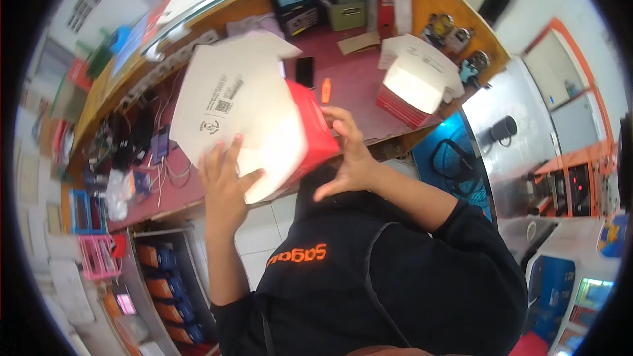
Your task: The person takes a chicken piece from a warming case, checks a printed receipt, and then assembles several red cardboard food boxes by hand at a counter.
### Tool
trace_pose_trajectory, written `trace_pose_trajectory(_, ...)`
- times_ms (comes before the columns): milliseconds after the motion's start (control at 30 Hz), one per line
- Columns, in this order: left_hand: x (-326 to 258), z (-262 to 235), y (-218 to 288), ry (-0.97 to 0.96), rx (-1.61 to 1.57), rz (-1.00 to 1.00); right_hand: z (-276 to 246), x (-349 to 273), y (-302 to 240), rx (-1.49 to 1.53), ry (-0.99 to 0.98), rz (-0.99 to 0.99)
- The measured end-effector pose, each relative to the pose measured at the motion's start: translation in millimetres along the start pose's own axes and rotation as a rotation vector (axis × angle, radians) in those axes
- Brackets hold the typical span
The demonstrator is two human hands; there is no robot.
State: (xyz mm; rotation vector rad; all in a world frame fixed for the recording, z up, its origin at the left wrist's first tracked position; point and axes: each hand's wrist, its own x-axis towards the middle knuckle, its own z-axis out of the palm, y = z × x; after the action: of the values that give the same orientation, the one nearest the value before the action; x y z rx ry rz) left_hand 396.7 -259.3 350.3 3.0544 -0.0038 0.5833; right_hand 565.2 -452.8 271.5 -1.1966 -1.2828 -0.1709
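The person is holding a box (264, 125) up in the air, over the near edge of the table (356, 86) and in front of their chest. The box is made of thin card. It is red on the outside and pale cream on the inside. Its big flaps are standing open, flat and stiff, with small black marks printed on them.

The left hand (224, 181) is pressing flat on the pale underside of the box, fingers spread and pointing up. The left arm is coming straight up from below, bare to the elbow.

The right hand (349, 151) is cupping the red side of the box. Its fingers are curling around the edge, and the thumb is sticking out below. The right arm is bending in from the right in a black sleeve.

The table is dark red and smooth, with a wooden rim. A second box (412, 89), red and cream too, is sitting open on it, well apart from the hands. A black phone (304, 71) and a small orange pen (326, 90) are lying flat behind the held box.
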Motion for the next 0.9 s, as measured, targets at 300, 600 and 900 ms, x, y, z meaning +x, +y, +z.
trace_pose_trajectory(300, 148, 74, 60, 0.200, 0.146, 0.393, -149, -55, 11, 0.298, 0.384, 0.669)
trace_pose_trajectory(600, 277, 245, 121, 0.016, -0.674, 0.100, -311, -97, 9, -0.162, 0.746, 0.598)
trace_pose_trajectory(900, 330, 361, 178, -0.352, -0.941, 0.039, -391, -118, -1, -0.126, 0.795, 0.534)
